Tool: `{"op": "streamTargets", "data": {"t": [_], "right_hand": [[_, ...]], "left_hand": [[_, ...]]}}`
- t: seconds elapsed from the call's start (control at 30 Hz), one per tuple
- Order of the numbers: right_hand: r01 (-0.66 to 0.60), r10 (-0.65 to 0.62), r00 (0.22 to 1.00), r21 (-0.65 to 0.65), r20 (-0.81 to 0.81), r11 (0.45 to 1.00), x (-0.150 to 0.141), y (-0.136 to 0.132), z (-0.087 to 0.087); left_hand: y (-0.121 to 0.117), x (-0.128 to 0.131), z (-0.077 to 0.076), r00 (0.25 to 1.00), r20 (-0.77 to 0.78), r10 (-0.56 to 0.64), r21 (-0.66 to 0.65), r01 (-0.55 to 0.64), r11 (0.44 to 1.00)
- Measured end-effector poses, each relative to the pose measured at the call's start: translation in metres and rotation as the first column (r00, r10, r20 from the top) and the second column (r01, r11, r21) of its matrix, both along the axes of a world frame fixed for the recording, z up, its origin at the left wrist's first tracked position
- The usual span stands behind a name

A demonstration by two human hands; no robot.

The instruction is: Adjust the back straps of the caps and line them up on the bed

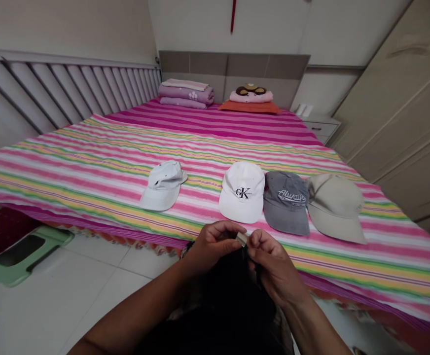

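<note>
Between my two hands, in front of the bed's near edge, is a small silver metal buckle. My left hand pinches it between thumb and fingers. From the other side my right hand is closed, its fingertips at the buckle's right end. Something black hangs below the right fingers and merges with the dark clothing, so its shape cannot be made out. Just beyond the hands, a white cap with black letters lies on the bed. A grey cap with white lettering is to its right.
A beige cap touches the grey one; a pale cap lies apart at left. The striped bedspread covers the bed. Folded purple bedding and an orange cushion sit at the headboard. A green stool stands left.
</note>
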State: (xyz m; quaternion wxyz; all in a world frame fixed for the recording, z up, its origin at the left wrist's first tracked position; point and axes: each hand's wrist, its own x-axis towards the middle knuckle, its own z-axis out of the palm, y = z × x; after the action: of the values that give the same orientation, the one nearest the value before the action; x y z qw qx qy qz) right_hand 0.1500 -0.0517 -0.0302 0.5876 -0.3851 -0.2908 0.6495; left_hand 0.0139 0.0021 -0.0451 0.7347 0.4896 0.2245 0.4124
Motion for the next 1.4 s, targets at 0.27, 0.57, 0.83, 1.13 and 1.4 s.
{"op": "streamTargets", "data": {"t": [0.27,0.57,0.83,1.13,1.4], "right_hand": [[0.048,-0.047,0.999,-0.012,0.02,0.999,-0.002,0.004,-0.003],[-0.114,0.122,0.954,-0.045,0.274,0.993,0.012,-0.002,-0.006],[-0.12,0.129,0.949,-0.049,0.286,0.992,0.009,0.001,-0.014],[-0.139,0.152,0.929,-0.064,0.338,0.988,0.013,0.004,-0.004],[-0.164,0.169,0.936,-0.043,0.31,0.986,0.013,0.005,-0.008]], "left_hand": [[-0.001,0.0,0.009,0.999,-0.03,0.011,0.058,-0.01,0.998],[-0.003,0.0,-0.007,0.995,-0.006,0.101,-0.193,-0.1,0.976],[-0.006,0.003,-0.006,0.999,-0.028,0.032,-0.153,-0.036,0.988],[0.004,-0.007,-0.01,0.985,0.001,-0.171,-0.095,0.171,0.981],[0.008,-0.006,0.0,0.98,-0.193,-0.045,-0.019,0.043,0.999]]}}
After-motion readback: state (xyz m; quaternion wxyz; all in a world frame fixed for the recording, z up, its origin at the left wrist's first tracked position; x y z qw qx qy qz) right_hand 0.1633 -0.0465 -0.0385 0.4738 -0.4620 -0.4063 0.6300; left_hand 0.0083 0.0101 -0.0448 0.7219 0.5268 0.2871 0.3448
